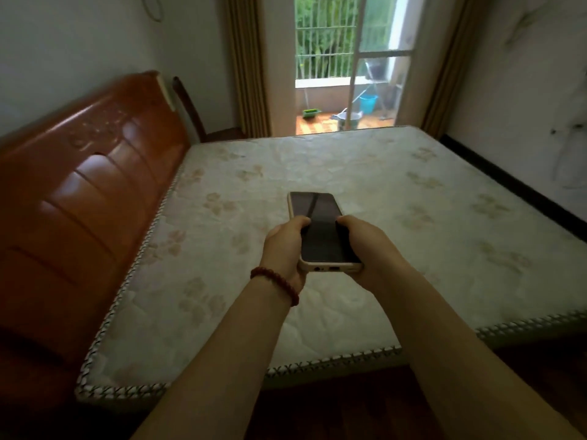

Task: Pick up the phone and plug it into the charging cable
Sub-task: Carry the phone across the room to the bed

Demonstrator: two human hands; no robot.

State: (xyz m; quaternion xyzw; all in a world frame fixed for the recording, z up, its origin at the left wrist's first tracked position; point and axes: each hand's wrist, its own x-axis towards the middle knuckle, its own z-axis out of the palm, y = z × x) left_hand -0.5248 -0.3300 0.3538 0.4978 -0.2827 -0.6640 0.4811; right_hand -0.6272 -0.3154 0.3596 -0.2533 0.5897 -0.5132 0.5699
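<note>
I see the phone (320, 230) held up over the mattress (397, 201), gripped by both hands at its near half; slim rectangular slab, rounded corners, glossy dark screen facing up with a pale streak of reflection, pale cream or gold case round the edge; bottom edge points at me, showing a small round socket and an oblong port; nothing sits in that port; no charging cable anywhere in view. Left hand (286, 249) wraps the left edge, thumb curled over onto the glass, fingers closed underneath out of sight; a dark red bead bracelet (276, 282) circles that wrist, beads round and matte. Right hand (365, 249) clasps the right edge the same way, thumb tip on the screen, fingers folded under the case; both grips tight, not spread. Both forearms bare, reaching in from the bottom of the view. Mattress is bare, quilted off-white fabric with faded beige floral prints, edge trimmed in a dark-and-white cross-stitched piping; surface slightly puckered. Headboard (85, 185) on the left is glossy reddish-brown wood, curved top, carved panels catching light. Beyond the bed, tan pleated curtains (247, 68) flank a glass balcony door (349, 58); a blue plastic bucket (368, 103) stands outside on the orange tiled floor; white walls, right one scuffed.
</note>
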